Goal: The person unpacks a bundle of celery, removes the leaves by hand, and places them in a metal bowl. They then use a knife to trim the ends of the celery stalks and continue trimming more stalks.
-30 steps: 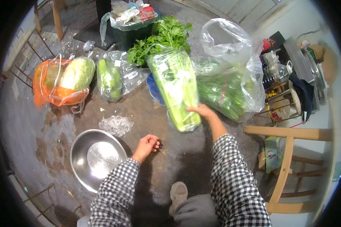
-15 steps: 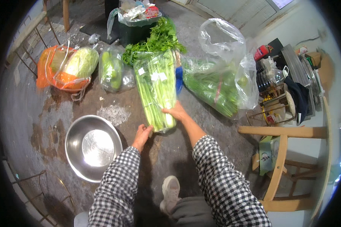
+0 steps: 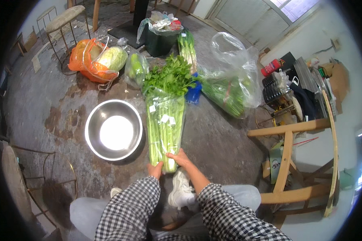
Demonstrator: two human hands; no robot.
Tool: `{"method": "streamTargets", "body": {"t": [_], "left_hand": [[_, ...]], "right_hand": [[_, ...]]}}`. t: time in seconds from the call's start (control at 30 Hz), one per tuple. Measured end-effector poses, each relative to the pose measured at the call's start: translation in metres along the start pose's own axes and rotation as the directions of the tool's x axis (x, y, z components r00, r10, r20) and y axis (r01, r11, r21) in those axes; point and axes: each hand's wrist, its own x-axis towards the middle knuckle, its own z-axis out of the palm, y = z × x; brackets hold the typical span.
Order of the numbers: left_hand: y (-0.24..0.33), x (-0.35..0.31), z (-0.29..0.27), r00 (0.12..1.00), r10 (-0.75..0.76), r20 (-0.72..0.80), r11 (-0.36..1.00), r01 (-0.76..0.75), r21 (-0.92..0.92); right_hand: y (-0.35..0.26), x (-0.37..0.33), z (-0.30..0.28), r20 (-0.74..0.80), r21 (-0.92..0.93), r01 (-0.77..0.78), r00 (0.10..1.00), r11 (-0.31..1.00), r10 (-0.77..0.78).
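A bunch of celery (image 3: 163, 124) in a clear plastic bag stretches away from me, leafy tops at the far end. My left hand (image 3: 155, 170) grips the bottom left corner of the bagged stalks, its fingers partly hidden. On the lower right, my right hand (image 3: 179, 159) is closed round the stalk ends with the thumb on top. To the left of the celery, a steel basin (image 3: 93, 140) stands on the floor with nothing in it. Just beyond the leaves lie green onions (image 3: 187, 50) and a blue object (image 3: 193, 93).
An orange net bag (image 3: 83, 66) with a cabbage (image 3: 113, 58) and bagged green vegetables (image 3: 136, 67) lie at the far left. Behind stands a lined bin (image 3: 159, 42). A bag of long greens (image 3: 228, 94) is on the right, near a wooden chair (image 3: 287, 160).
Both hands have drawn the celery nearer to me, down to my shoe. The green onions behind it now show. My view has tilted up and shifted, and my knees have come into it.
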Motion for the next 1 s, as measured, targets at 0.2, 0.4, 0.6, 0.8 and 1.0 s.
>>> {"method": "streamTargets", "body": {"t": [0.2, 0.4, 0.6, 0.8, 1.0], "left_hand": [[-0.065, -0.033, -0.051, 0.989, 0.12, 0.085, 0.991, -0.125, 0.057], [-0.03, -0.035, -0.076, 0.995, -0.063, -0.08, 0.721, 0.101, 0.686], [0.001, -0.053, -0.054, 0.988, -0.057, -0.146, 0.736, 0.14, 0.662], [-0.003, -0.033, -0.038, 0.948, -0.127, -0.293, 0.836, 0.261, 0.483], [-0.008, -0.031, -0.034, 0.923, 0.197, -0.331, 0.792, 0.049, 0.609]], "right_hand": [[0.046, -0.066, 0.037, -0.01, -0.134, 0.014, 1.0, 0.991, -0.016], [0.021, -0.079, 0.02, 0.215, -0.373, 0.08, 0.977, 0.924, 0.003], [-0.029, -0.085, -0.014, 0.056, -0.505, 0.134, 0.991, 0.853, -0.123], [-0.058, -0.092, -0.026, 0.055, -0.346, -0.046, 0.996, 0.937, 0.069], [-0.022, -0.06, 0.011, 0.004, -0.499, 0.11, 0.992, 0.859, -0.125]]}}
